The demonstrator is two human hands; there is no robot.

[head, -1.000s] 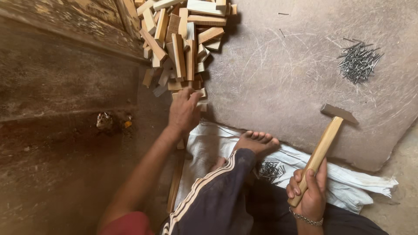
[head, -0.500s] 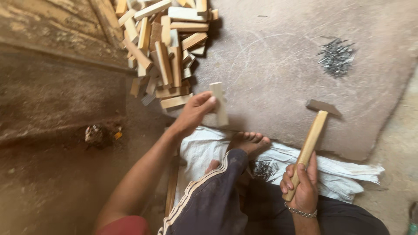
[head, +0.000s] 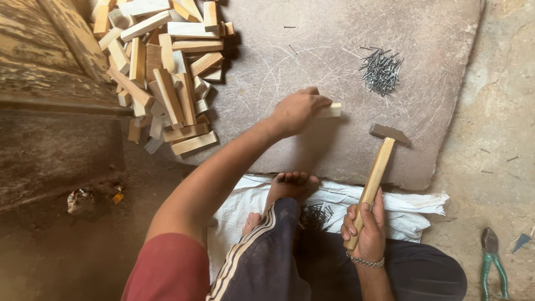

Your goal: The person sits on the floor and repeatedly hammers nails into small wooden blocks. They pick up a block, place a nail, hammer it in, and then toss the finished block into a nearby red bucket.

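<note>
Wooden block (head: pixel 330 110), short and pale, sits pinned under the left hand (head: pixel 295 110) on the scratched stone slab (head: pixel 312 56) that serves as a worktop; the fingers are clamped over its near end, only the far end showing. The right hand (head: pixel 365 234) hangs low by the knee, fingers wrapped tight around the lower handle of a hammer (head: pixel 378 170) whose head rests on the slab just right of the block.

To my eye this is the placing step: a piece set down and steadied, nothing struck yet. I see no nail in either hand, so the next move would seem to call for one from the heap of nails (head: pixel 380 69), up and to the right, near but apart from the block.

Room is fair. Bare slab lies between block and nails, and ahead of the hand. On the left the pile of wood offcuts (head: pixel 161 72) crowds the slab's corner. Its near edge runs close above the bare foot (head: pixel 290 187) on the white sack (head: pixel 412 214), so a swing has little margin there. Green-handled pliers (head: pixel 493 262) lie on the ground at far right.
</note>
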